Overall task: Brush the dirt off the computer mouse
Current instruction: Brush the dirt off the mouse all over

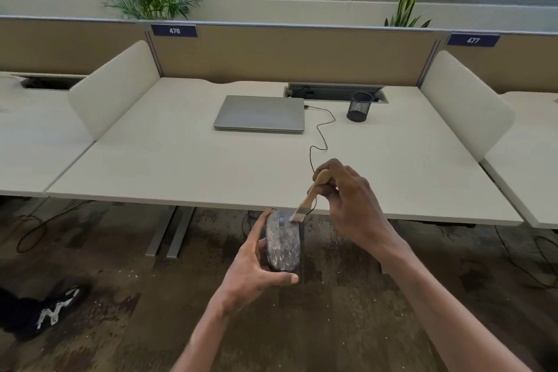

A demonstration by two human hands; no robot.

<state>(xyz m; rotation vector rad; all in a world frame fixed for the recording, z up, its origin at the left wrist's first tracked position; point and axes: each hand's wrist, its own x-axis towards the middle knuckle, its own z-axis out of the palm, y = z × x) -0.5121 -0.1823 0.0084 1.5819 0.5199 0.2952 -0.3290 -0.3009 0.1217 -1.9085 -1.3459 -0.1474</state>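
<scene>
1. Mouse (283,243): dark, wired, held in the air just off the near edge of the desk (181,160), over the floor. Its top faces up and is mottled with pale dust across most of the shell.
2. Left hand (256,266): fingers curled round the left side of the mouse, thumb hooked under its near end. Firm grip, mouse tilted slightly away from the person.
3. Right hand (350,199): fingers and thumb closed round the wooden handle of a small brush (312,190), held much like a pen.
4. Brush bristles are touching the far right corner of the mouse, just beside the scroll wheel.
5. Cord (320,130) runs from the far end of the mouse up over the desk to the closed laptop (259,113). It lies slack in loops.
6. Also on the desk: a black mesh pen cup (359,106), well apart from the hands.
7. Step in hand, as judged: brushing is under way at the front end; the dust over the body says most of the job is left.
8. Next move likely calls for short strokes down the shell toward the near end, flicking dust off over the floor, with the left hand turning the mouse to expose the sides.
9. Watch the wheel groove; dust may lodge there.
</scene>
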